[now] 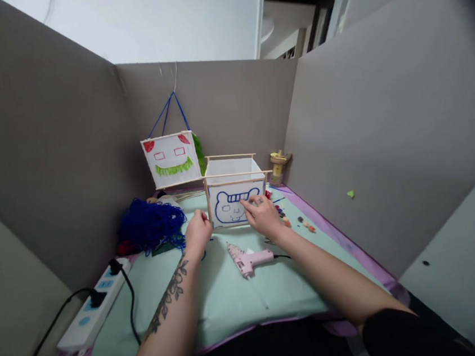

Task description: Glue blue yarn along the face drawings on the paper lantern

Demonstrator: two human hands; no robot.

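Note:
A white box-shaped lantern (238, 215) with thin wooden sticks along its edges stands upright on the table covering. Its front panel carries a blue outlined animal face with stripes on the forehead. My right hand (262, 215) touches that panel near the stripes, index finger stretched out and the other fingers partly bent. Beside the lantern's lower left edge, my left hand (199, 231) is closed with fingertips together; whatever it may grip is hidden. A bit of blue yarn (204, 255) shows by the left wrist. Below the hands lies a pink glue gun (248, 259), nozzle pointing up-left.
A finished-looking white lantern (172, 161) with a red-and-green face hangs from blue cords at the back. Tangled blue yarn (151, 224) lies left, above a white power strip (96, 306) with black cables. Small beads (307, 225) and a yellow object (277, 163) sit right. Grey partitions (212, 101) enclose the table.

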